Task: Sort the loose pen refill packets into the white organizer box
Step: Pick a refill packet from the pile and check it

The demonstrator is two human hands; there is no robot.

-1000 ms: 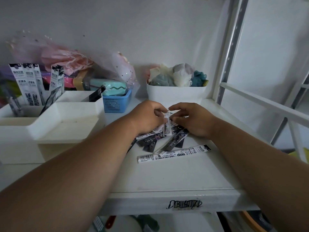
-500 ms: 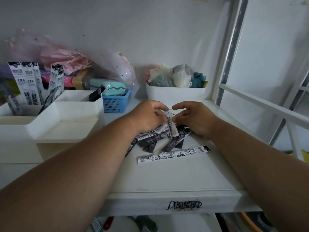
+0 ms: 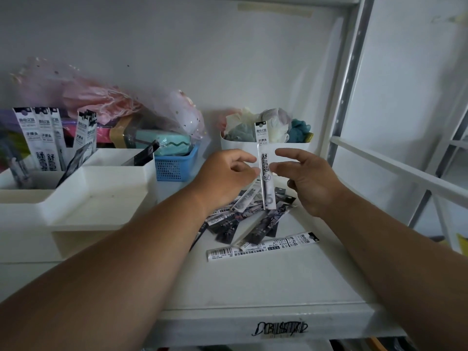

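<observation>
One refill packet (image 3: 265, 163) is standing upright in the air between the two hands, above the pile of loose packets (image 3: 250, 219) that is lying on the white shelf (image 3: 253, 282). The left hand (image 3: 222, 178) is pinching the packet's left edge with thumb and curled fingers. The right hand (image 3: 307, 178) is touching its right edge with the thumb, while the other fingers are staying loosely spread, half open. To the left of the left fingers the white organizer box (image 3: 101, 193) is sitting, with several packets already standing in its back compartments. Behind the fingertips a white tub (image 3: 240, 145) and a blue basket (image 3: 174, 165) are resting near the wall.
</observation>
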